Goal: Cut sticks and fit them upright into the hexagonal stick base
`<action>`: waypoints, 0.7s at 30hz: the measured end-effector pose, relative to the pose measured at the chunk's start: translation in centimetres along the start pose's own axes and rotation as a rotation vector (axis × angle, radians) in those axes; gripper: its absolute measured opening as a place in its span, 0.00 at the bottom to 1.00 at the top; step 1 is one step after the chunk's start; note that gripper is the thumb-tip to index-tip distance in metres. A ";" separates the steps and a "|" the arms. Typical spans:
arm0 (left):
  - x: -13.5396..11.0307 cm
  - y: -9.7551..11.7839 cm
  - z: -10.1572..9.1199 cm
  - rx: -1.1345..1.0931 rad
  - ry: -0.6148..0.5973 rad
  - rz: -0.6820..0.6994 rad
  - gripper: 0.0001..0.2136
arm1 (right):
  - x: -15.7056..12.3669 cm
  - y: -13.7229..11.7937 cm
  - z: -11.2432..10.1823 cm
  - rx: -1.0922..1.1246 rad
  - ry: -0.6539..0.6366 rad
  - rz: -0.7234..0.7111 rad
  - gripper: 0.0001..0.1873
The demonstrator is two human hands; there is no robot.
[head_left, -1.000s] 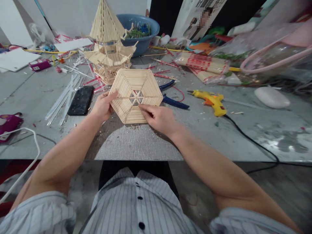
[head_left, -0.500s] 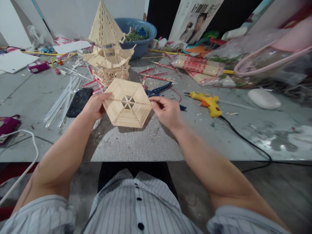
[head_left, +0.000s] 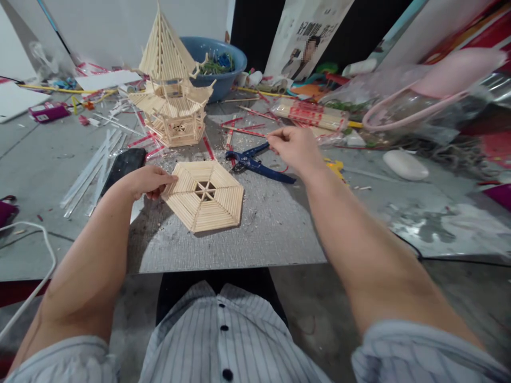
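Observation:
A hexagonal wooden stick panel (head_left: 221,205) with a small spoked opening at its centre lies at the front of the table, or just above it. My left hand (head_left: 149,181) pinches its left corner between thumb and fingers. Out over the table to the right, my right hand (head_left: 297,149) has thumb and fingertips pressed together; what they hold, if anything, cannot be made out. Its fingertips are by the end of a thin red-marked stick (head_left: 243,131) and the upper handle of blue-handled pliers (head_left: 261,166). Behind the panel stands a wooden stick pagoda model (head_left: 171,101) with a pointed roof.
A yellow glue gun (head_left: 335,167) is partly hidden behind my right forearm. To the left are a dark phone (head_left: 123,169) and clear glue sticks (head_left: 90,175). A blue basin (head_left: 225,80), bundled sticks in plastic (head_left: 311,113) and a white oval object (head_left: 406,164) are farther out.
My right hand has left the panel's right edge and reached forward and right. The panel has come down and nearer to me, its left corner still in my left hand.

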State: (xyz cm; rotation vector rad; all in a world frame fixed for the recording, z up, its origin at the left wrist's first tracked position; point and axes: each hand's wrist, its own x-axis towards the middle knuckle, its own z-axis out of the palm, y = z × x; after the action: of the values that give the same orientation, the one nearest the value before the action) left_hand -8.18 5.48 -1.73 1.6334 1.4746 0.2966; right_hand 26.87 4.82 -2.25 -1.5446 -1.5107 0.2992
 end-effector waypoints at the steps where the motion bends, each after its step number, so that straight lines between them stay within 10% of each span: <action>1: 0.1 0.0 0.2 0.033 0.010 -0.004 0.21 | 0.8 0.0 0.2 -0.069 -0.025 -0.008 0.04; 13: -0.7 1.1 2.3 0.596 0.538 0.128 0.19 | 8.6 2.1 2.3 -0.646 -0.070 0.079 0.14; 21: -1.3 2.3 3.4 0.868 0.406 0.269 0.15 | 11.4 1.6 -0.6 -0.750 -0.211 0.035 0.16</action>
State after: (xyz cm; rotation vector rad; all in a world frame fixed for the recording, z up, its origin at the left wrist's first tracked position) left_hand -4.63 3.05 -1.57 2.5929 1.8214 0.1373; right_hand 30.83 14.98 1.61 -2.1701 -1.8837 -0.1148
